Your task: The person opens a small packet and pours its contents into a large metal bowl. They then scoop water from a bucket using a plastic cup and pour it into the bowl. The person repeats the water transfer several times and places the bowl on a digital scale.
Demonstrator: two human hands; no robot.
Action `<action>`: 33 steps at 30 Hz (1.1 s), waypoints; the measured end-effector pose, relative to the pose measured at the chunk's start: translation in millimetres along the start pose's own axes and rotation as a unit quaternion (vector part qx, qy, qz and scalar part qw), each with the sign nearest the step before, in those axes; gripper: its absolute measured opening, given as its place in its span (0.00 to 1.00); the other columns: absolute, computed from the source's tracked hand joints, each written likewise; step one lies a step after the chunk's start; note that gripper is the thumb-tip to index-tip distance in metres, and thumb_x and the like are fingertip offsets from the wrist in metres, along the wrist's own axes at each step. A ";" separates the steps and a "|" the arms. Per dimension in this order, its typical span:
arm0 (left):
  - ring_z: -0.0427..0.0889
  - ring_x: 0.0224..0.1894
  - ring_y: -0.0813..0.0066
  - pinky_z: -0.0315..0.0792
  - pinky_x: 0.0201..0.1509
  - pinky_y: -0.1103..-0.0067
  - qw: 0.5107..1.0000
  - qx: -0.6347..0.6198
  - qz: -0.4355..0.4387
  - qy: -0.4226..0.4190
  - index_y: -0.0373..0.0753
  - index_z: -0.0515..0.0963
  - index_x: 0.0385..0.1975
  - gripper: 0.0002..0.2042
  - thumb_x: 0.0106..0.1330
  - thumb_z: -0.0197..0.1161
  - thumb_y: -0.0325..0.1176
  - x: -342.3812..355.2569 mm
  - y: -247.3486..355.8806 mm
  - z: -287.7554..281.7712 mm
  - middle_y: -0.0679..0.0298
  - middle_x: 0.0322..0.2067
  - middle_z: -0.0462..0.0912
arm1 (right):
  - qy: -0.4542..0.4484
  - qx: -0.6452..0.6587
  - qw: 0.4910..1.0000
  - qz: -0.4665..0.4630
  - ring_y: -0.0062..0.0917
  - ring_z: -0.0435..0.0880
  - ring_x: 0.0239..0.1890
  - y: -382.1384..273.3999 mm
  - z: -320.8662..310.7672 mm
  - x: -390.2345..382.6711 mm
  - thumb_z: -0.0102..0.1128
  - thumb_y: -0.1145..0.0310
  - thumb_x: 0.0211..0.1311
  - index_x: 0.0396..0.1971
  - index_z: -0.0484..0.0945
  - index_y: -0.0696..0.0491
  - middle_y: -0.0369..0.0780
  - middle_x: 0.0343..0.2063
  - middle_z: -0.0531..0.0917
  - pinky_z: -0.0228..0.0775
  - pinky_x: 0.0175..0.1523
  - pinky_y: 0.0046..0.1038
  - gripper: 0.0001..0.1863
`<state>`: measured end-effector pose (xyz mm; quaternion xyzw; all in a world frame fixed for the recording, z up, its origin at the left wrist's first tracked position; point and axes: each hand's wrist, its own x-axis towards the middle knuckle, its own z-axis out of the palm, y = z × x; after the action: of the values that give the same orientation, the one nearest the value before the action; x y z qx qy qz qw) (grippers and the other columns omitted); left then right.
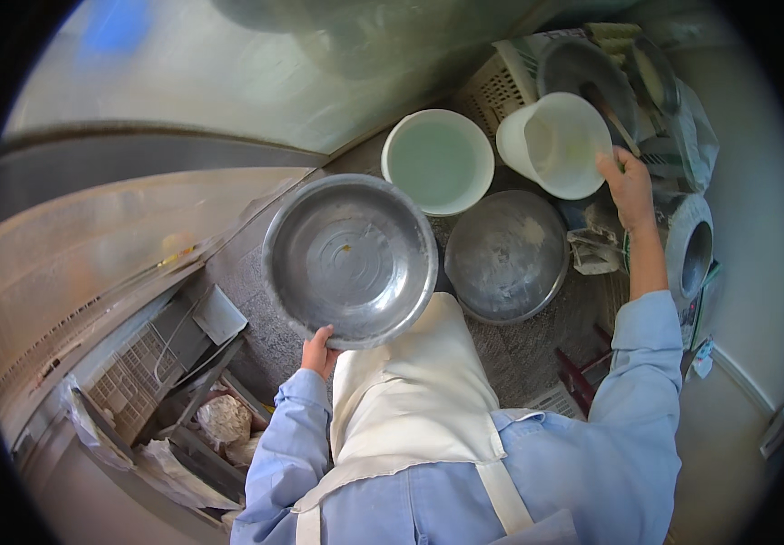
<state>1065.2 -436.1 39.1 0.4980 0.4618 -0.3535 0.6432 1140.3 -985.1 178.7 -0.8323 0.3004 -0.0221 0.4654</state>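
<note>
My left hand [317, 350] grips the lower rim of a grey metal basin [305, 245], which is tilted up toward the camera, with a small yellowish speck in it. My right hand [626, 182] is closed on the rim of a white plastic bucket [523, 141], held tipped with its mouth facing right and up. Between them at the back stands a white round container [392, 154] of pale greenish water. Below the bucket lies a round dull metal lid or upturned pan [505, 254] with pale smears. My cream apron and blue sleeves fill the lower middle.
At the upper right are a plastic crate [487, 95], a dark metal bowl [564, 64] and a round appliance [690, 245]. A metal rack [138, 372] with trays and bags stands lower left. A dark red stool frame [578, 386] is near my right side. Translucent panels line the left.
</note>
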 end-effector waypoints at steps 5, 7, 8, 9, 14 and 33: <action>0.77 0.43 0.60 0.75 0.47 0.66 0.998 -0.026 -0.017 -0.045 0.25 0.67 0.42 0.14 0.59 0.53 0.28 61.2 -5.9 15.1 0.52 0.41 0.75 | -0.041 -0.030 0.998 0.033 0.13 0.66 0.24 6.2 64.6 -15.8 0.58 0.64 0.51 0.24 0.76 0.61 0.30 0.18 0.72 0.61 0.30 0.18 0.13; 0.76 0.44 0.60 0.75 0.48 0.67 0.998 0.000 -0.017 -0.058 0.26 0.67 0.43 0.15 0.60 0.52 0.29 88.2 -10.9 24.5 0.53 0.42 0.74 | -0.068 -0.116 0.990 0.039 0.13 0.63 0.21 10.2 85.0 -18.1 0.59 0.64 0.50 0.18 0.71 0.60 0.33 0.14 0.68 0.59 0.27 0.21 0.14; 0.76 0.45 0.61 0.74 0.48 0.67 0.997 0.010 -0.015 -0.069 0.26 0.66 0.43 0.15 0.60 0.52 0.29 100.8 -13.7 29.6 0.53 0.42 0.74 | -0.087 -0.129 0.987 0.036 0.14 0.63 0.20 12.6 95.5 -18.8 0.59 0.63 0.50 0.16 0.69 0.60 0.35 0.13 0.67 0.59 0.26 0.21 0.16; 0.76 0.45 0.61 0.74 0.48 0.67 0.997 0.006 -0.009 -0.080 0.26 0.66 0.44 0.15 0.60 0.52 0.29 112.2 -16.8 34.7 0.53 0.43 0.73 | -0.102 -0.172 0.980 0.022 0.16 0.63 0.19 14.5 105.4 -18.8 0.60 0.62 0.49 0.16 0.68 0.60 0.36 0.12 0.67 0.59 0.26 0.23 0.17; 0.75 0.46 0.61 0.73 0.49 0.66 0.994 0.001 -0.001 -0.107 0.28 0.65 0.46 0.16 0.60 0.52 0.30 152.3 -26.9 57.0 0.55 0.44 0.73 | -0.175 -0.321 0.927 -0.084 0.33 0.68 0.16 19.1 151.7 -19.1 0.62 0.57 0.48 0.15 0.68 0.59 0.45 0.12 0.69 0.62 0.26 0.31 0.21; 0.74 0.47 0.63 0.73 0.48 0.68 0.991 0.014 0.003 -0.130 0.32 0.62 0.51 0.22 0.58 0.55 0.33 178.5 -23.9 73.5 0.56 0.46 0.71 | -0.295 -0.609 0.732 -0.080 0.37 0.81 0.29 5.4 273.6 -42.2 0.61 0.54 0.50 0.24 0.77 0.56 0.45 0.23 0.81 0.73 0.36 0.34 0.18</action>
<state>1118.8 -512.4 -131.7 0.4581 0.3675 -0.4196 0.6921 1189.8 -756.8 29.9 -0.9232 0.0298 0.3749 -0.0792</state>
